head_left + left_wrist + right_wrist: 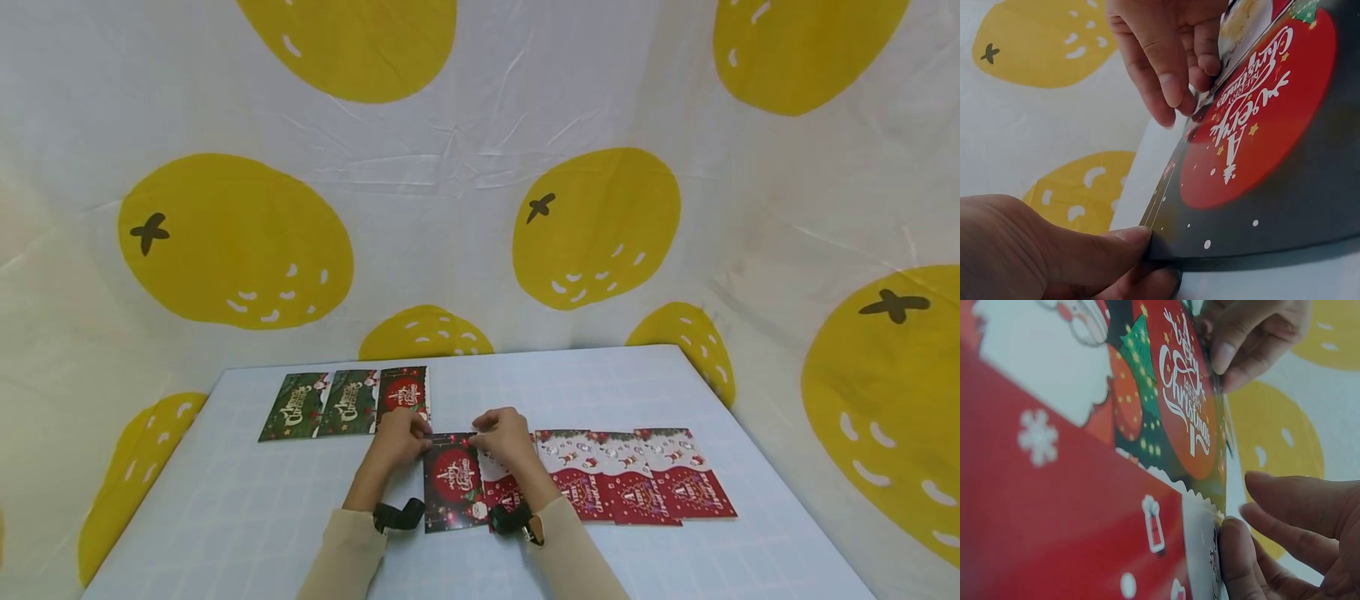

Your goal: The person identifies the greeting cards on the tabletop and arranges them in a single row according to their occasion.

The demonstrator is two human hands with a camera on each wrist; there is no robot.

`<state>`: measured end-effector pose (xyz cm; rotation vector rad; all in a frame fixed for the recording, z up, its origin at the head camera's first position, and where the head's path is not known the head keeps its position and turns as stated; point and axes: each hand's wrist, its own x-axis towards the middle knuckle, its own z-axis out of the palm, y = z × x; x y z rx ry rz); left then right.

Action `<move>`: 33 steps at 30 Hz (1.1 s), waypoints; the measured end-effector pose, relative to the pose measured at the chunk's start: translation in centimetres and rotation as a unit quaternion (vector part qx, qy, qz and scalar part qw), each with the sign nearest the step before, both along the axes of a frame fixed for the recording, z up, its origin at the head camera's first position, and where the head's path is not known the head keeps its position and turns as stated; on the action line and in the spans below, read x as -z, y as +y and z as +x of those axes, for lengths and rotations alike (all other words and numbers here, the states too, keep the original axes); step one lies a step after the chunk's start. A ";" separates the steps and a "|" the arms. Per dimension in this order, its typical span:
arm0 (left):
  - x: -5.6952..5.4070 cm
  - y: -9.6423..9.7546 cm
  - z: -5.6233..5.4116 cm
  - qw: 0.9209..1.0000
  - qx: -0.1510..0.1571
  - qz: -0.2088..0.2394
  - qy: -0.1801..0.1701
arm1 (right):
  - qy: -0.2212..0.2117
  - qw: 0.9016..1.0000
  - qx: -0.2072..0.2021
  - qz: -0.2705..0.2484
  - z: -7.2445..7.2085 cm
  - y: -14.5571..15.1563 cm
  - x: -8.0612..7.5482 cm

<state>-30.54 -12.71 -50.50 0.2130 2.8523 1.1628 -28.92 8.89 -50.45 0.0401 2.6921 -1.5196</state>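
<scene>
A dark Christmas card [453, 479] with a red circle and white lettering lies in front of me. My left hand [402, 437] pinches its upper left corner between thumb and fingers [1132, 235]. Over by the upper right corner is my right hand [506, 437]. Its digits are spread apart, and one fingertip [1236, 534] touches the top edge of the cards. A red and white card [1085, 506] lies right beside the dark one, partly hidden under my right hand and wrist.
Several red and white cards [637, 475] overlap in a row to the right. Two green cards [296, 407] and another dark card [403, 387] form a row at the back left of the pale table [225, 517]. A fruit-patterned curtain [450, 233] stands behind.
</scene>
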 end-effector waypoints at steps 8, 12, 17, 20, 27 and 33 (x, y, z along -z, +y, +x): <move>-0.2 -0.2 0.2 1.000 0.006 0.030 0.004 | 0.007 1.000 -0.011 -0.010 0.2 0.3 -0.2; -0.3 -0.7 0.3 0.998 0.004 0.054 -0.009 | 0.011 1.000 -0.016 -0.013 0.2 0.4 -0.2; -0.3 -0.9 0.4 0.997 0.008 0.079 -0.010 | 0.005 1.000 -0.016 -0.013 0.3 0.3 -0.1; -0.2 -0.7 0.5 0.996 0.010 0.090 -0.013 | -0.002 1.000 -0.016 -0.017 0.3 0.4 -0.2; -0.1 -0.8 0.1 0.992 -0.013 0.118 -0.043 | 0.005 0.999 -0.030 -0.031 0.3 0.7 -0.4; -0.2 -0.9 0.2 0.989 -0.022 0.141 -0.044 | 0.007 0.999 -0.034 -0.033 0.3 0.7 -0.3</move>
